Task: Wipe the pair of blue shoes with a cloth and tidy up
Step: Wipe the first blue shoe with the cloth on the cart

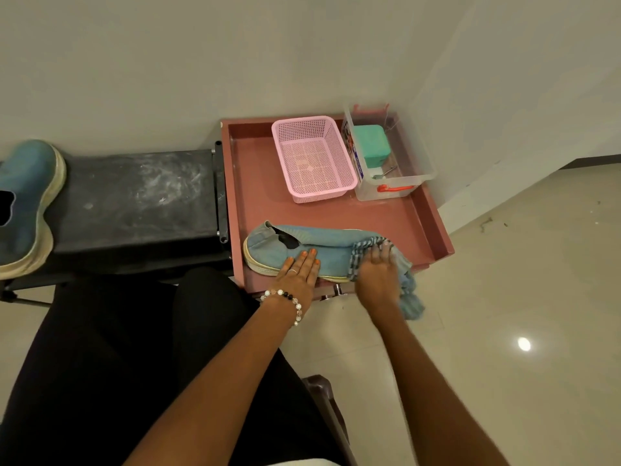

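**On a red tray, one blue shoe gets its wipe-down**

Near the tray's front rim, a blue shoe (302, 250) lies on its side, toe to the right, as a person cleans it. The left hand (299, 275) presses flat on the side of the shoe, fingers straight, gripping nothing. The right hand (378, 272) bears down on a checked cloth (400, 277) bunched over the toe; how tightly its fingers curl cannot be told. The knit upper looks soft and light, likely to buckle under pressure, so the firmer pale sole seems the better hold. Open room lies on the red tray (433, 227) behind the shoe; a pink basket (314, 159) and clear box (396, 163) crowd its far side. The second shoe (25, 203) waits on a dark surface (134, 196) far left.
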A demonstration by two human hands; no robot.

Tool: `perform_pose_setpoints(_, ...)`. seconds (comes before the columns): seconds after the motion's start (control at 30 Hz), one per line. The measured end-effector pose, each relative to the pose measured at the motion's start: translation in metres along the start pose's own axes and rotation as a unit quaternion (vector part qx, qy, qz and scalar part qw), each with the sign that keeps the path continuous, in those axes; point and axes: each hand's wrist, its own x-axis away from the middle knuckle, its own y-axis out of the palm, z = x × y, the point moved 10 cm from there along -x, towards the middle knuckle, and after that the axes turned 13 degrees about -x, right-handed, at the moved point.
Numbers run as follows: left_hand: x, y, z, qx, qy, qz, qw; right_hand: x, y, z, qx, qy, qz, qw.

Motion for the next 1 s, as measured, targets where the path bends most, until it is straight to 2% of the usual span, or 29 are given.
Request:
perform_pose_setpoints(0.07, 0.000, 0.000, 0.000, -0.007, -0.001, -0.004, 1.000, 0.001, 0.013, -0.033, -0.062, -0.002, -0.036, 0.997)
perform_pose_setpoints(0.13, 0.000, 0.001, 0.000, -0.018, 0.001, -0.011, 1.000, 0.007, 0.016, -0.060, -0.165, -0.093, -0.057, 0.980)
perform_pose_setpoints(0.2, -0.001, 0.002, -0.001, -0.020, 0.001, -0.008, 1.000, 0.015, 0.010, -0.051, -0.186, -0.169, -0.089, 0.964)
perform_pose_setpoints(0.23, -0.001, 0.001, 0.000, -0.015, -0.001, -0.003, 1.000, 0.016, 0.005, -0.034, -0.172, -0.182, -0.096, 0.963)
perform_pose_setpoints(0.33, -0.001, 0.001, 0.000, -0.004, -0.008, 0.006, 1.000, 0.007, -0.009, 0.023, -0.054, -0.140, -0.027, 0.988)
perform_pose_setpoints(0.4, -0.001, 0.001, 0.000, -0.004, -0.007, 0.000, 1.000, 0.002, -0.003, 0.019, -0.002, -0.085, 0.000, 0.996)
perform_pose_setpoints(0.47, -0.002, 0.001, 0.000, -0.005, -0.009, -0.006, 1.000, 0.007, 0.011, -0.010, -0.043, -0.015, -0.006, 0.999)
perform_pose_setpoints(0.5, -0.003, 0.001, 0.000, -0.010, -0.011, -0.009, 1.000, 0.011, 0.016, -0.027, -0.085, -0.007, -0.015, 0.996)
perform_pose_setpoints(0.57, -0.001, 0.002, 0.000, -0.023, -0.002, -0.023, 0.999, 0.021, 0.019, -0.056, -0.177, -0.071, -0.029, 0.981)
perform_pose_setpoints(0.63, -0.001, 0.003, 0.001, -0.022, 0.001, -0.022, 1.000, 0.025, 0.012, -0.047, -0.224, -0.117, -0.038, 0.967)
perform_pose_setpoints(0.7, 0.000, 0.001, -0.001, -0.010, -0.005, -0.008, 1.000, 0.016, 0.003, -0.012, -0.148, -0.112, -0.020, 0.982)
perform_pose_setpoints(0.8, -0.001, 0.002, 0.001, -0.003, -0.004, -0.003, 1.000, 0.005, -0.004, 0.016, -0.021, -0.057, 0.009, 0.998)
perform_pose_setpoints(0.87, -0.002, 0.003, 0.001, -0.004, -0.005, -0.008, 1.000, 0.003, 0.001, 0.000, -0.025, -0.010, 0.014, 1.000)
perform_pose_setpoints(0.93, -0.003, 0.002, 0.001, -0.006, -0.008, -0.009, 1.000, 0.006, 0.006, -0.019, -0.080, 0.028, 0.006, 0.996)
perform_pose_setpoints(1.0, -0.004, 0.003, 0.001, -0.007, -0.007, -0.011, 1.000, 0.010, 0.004, -0.030, -0.144, 0.000, 0.004, 0.990)
